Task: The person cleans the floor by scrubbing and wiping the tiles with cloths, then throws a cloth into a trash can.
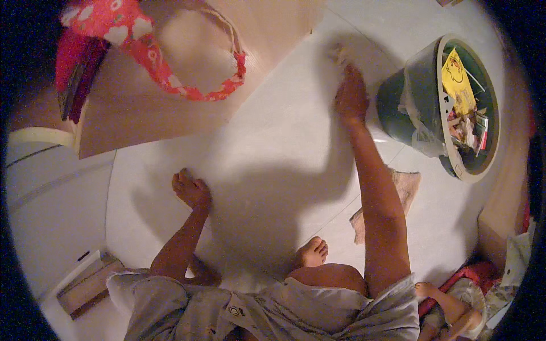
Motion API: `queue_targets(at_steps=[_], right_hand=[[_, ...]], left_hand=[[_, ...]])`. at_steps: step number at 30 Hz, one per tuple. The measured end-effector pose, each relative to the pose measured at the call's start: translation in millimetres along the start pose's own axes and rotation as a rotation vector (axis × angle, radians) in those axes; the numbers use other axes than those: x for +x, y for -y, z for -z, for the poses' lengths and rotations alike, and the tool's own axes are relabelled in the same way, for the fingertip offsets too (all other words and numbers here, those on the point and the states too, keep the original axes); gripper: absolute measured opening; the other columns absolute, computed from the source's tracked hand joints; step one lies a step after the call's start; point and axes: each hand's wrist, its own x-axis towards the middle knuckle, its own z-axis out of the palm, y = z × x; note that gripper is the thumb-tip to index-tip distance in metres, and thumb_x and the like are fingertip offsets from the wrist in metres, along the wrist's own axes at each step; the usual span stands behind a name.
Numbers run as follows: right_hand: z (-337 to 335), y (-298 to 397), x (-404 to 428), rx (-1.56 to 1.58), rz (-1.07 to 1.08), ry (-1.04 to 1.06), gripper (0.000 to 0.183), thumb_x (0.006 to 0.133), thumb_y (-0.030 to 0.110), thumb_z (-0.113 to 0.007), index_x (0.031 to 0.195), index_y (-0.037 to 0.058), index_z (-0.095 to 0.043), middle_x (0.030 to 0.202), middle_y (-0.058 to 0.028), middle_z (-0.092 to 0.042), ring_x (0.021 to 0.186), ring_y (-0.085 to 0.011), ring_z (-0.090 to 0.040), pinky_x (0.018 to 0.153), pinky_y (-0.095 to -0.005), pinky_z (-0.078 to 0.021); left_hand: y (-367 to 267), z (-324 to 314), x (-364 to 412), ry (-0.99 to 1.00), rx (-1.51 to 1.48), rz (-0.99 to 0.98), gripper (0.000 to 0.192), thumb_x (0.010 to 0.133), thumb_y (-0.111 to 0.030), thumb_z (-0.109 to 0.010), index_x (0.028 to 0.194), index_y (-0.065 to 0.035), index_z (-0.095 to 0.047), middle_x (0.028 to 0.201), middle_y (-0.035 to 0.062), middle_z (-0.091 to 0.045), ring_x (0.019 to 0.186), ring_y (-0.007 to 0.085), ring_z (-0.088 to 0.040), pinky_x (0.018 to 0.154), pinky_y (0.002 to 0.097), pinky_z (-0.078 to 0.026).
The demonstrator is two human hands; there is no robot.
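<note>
My left hand [192,187] is low over the pale tiled floor [264,140], its fingers bent, with no object visible in it. My right hand [352,96] reaches far forward, beside a dark green bin [396,102]. A small, blurred pale thing [339,53] shows at its far end; whether the hand grips it is unclear. The bin has a pale rim and holds a yellow paper with a drawn duck [456,81], a playing card and mixed scraps. Clear plastic clings to its outside. One bare foot [313,251] shows between my arms.
A wooden panel [149,123] fills the upper left, with a red patterned cloth strap [200,91] looped over it. A brown cloth [405,187] lies partly behind my right arm. At lower right, a small arm [448,302] rests near red material. A brown box-like object [89,290] stands lower left.
</note>
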Motion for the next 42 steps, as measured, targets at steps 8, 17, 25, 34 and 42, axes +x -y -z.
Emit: queue_targets(at_steps=[8, 17, 25, 34, 42], right_hand=[[8.4, 66.8, -46.8, 0.580, 0.033, 0.141, 0.024, 0.089, 0.002, -0.052, 0.109, 0.0063, -0.065, 0.113, -0.0136, -0.065, 0.108, -0.0331, -0.060, 0.093, -0.0403, -0.0493], [-70.4, 89.1, 46.6, 0.015, 0.038, -0.073, 0.048, 0.088, 0.025, -0.060, 0.121, -0.0093, -0.054, 0.127, -0.0246, -0.053, 0.120, -0.0416, -0.046, 0.107, -0.0439, -0.0359], [-71.9, 160.7, -65.5, 0.443, 0.254, 0.114, 0.029, 0.081, 0.002, -0.054, 0.109, -0.0047, -0.056, 0.108, -0.0236, -0.058, 0.106, -0.0406, -0.054, 0.095, -0.0454, -0.0449], [13.4, 75.9, -28.3, 1.213, -0.596, 0.253, 0.031, 0.086, -0.001, -0.049, 0.114, 0.0046, -0.063, 0.114, -0.0133, -0.063, 0.110, -0.0276, -0.056, 0.098, -0.0360, -0.0418], [23.5, 4.7, -44.3, 0.537, -0.149, 0.097, 0.038, 0.071, -0.003, -0.057, 0.108, 0.0071, -0.062, 0.112, -0.0143, -0.064, 0.107, -0.0349, -0.057, 0.097, -0.0413, -0.0435]], left_hand=[[-6.5, 3.2, 8.6, -0.017, -0.078, 0.050, 0.052, 0.076, -0.015, -0.051, 0.127, -0.0081, -0.049, 0.130, 0.0213, -0.043, 0.120, 0.0404, -0.041, 0.100, 0.0528, -0.034], [-15.7, 3.1, 2.0, 0.069, -0.083, 0.037, 0.052, 0.077, -0.014, -0.050, 0.128, -0.0073, -0.048, 0.132, 0.0219, -0.041, 0.124, 0.0392, -0.038, 0.102, 0.0533, -0.032], [-10.4, 2.2, -3.9, 0.022, 0.021, -0.088, 0.056, 0.076, -0.015, -0.052, 0.131, -0.0063, -0.045, 0.133, 0.0221, -0.039, 0.125, 0.0403, -0.037, 0.103, 0.0538, -0.031], [13.9, -0.3, 4.9, 0.198, 0.110, 0.072, 0.053, 0.081, -0.020, -0.051, 0.133, -0.0091, -0.045, 0.132, 0.0239, -0.041, 0.125, 0.0408, -0.037, 0.102, 0.0554, -0.032], [3.1, -6.7, -4.1, 0.048, 0.100, -0.032, 0.054, 0.086, -0.029, -0.051, 0.134, -0.0066, -0.046, 0.135, 0.0206, -0.045, 0.127, 0.0400, -0.037, 0.107, 0.0523, -0.029]])
